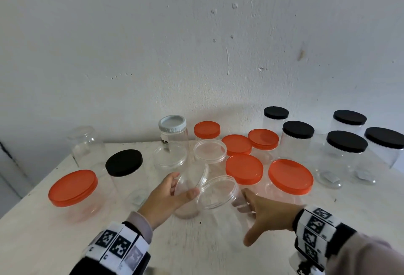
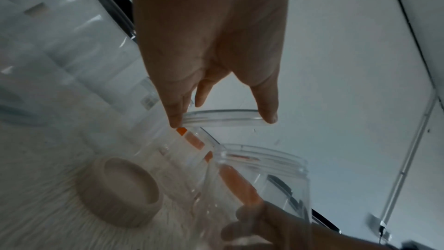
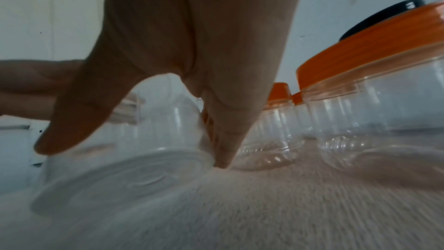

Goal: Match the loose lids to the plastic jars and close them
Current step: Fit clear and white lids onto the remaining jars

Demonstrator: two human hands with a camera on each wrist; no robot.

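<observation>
My left hand [image 1: 183,186] grips a clear open jar [image 1: 192,178] by its threaded rim [image 2: 221,118], thumb on one side and fingers on the other. The jar is tilted with its base near the table. Just to its right, my right hand [image 1: 246,222] wraps round the body of a second clear open jar [image 1: 218,191], tilted with its mouth toward the first. In the right wrist view, thumb and fingers [image 3: 223,155] straddle that jar's base [image 3: 125,174] just above the tabletop. Neither jar has a lid, and their mouths nearly touch.
Jars with orange lids [image 1: 290,176] crowd behind and to the right, and one [image 1: 73,187] stands at the left. Black-lidded jars [image 1: 347,144] fill the far right, and one [image 1: 124,162] stands left. A white-lidded jar [image 1: 172,124] stands by the wall. The table edge [image 1: 32,189] runs along the left.
</observation>
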